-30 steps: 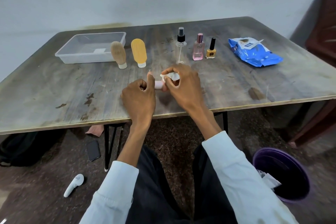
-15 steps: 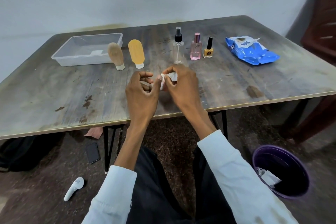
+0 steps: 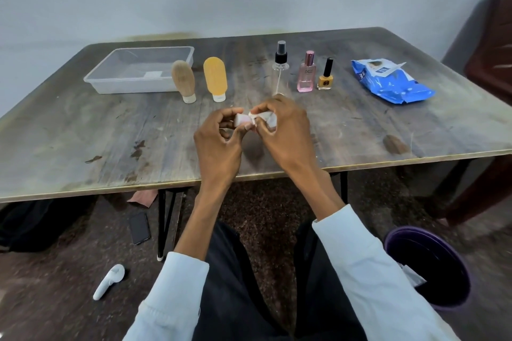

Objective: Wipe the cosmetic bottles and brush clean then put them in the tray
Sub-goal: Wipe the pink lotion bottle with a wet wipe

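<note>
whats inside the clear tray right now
The clear tray holds none of the cosmetics; only a small white label shows at its bottom. The tan bottle standing in front covers its near right corner, so that bit cannot be seen.

I'm seeing the left hand (image 3: 219,144) pinching a small pink item (image 3: 242,119) while the right hand (image 3: 285,133) is pressing a white wipe (image 3: 263,117) against it. The tray (image 3: 133,86) is sitting at ten o'clock, the blue wipe pack (image 3: 393,83) at two o'clock.

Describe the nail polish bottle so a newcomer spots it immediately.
Start at the blue wipes packet on the table's far right. Just left of it stands a row of three small bottles; the nail polish bottle is the nearest to the packet. It is the shortest, mustard-yellow with a tall black cap.
</note>
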